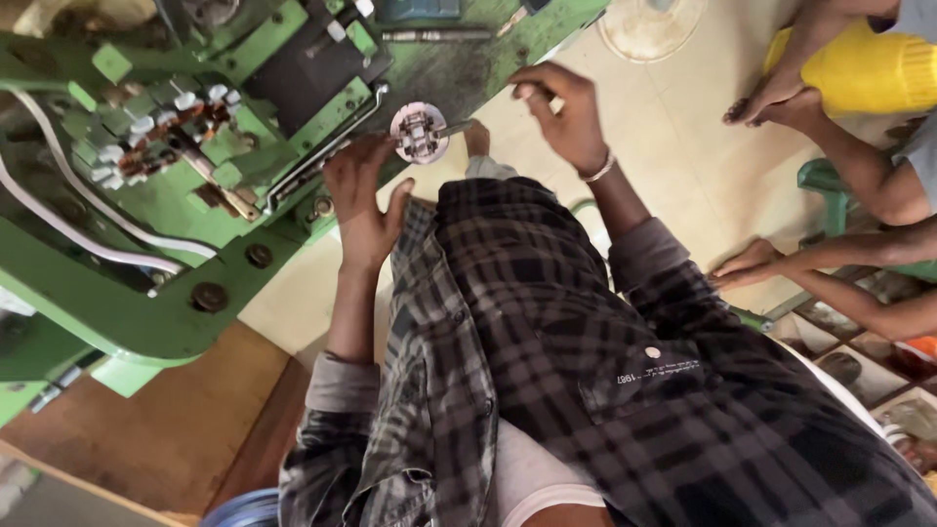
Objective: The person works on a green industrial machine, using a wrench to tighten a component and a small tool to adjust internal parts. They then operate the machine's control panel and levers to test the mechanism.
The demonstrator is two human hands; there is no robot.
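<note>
My left hand (363, 200) reaches up to the edge of a green machine (146, 293), and its fingertips hold a small round white part (420, 133) with metal contacts in its middle. My right hand (566, 112) is closed on a thin metal tool (456, 127). The tool's tip touches the right side of the round part. My checked shirt (586, 371) fills the lower half of the view.
The green machine carries white cables (68, 229), bolts and a row of white-capped terminals (156, 122). A wooden bench (166, 420) lies below it. Other people's arms and feet (830, 263) and a yellow garment (869, 68) are at the right. A pale round cover (649, 27) lies on the floor.
</note>
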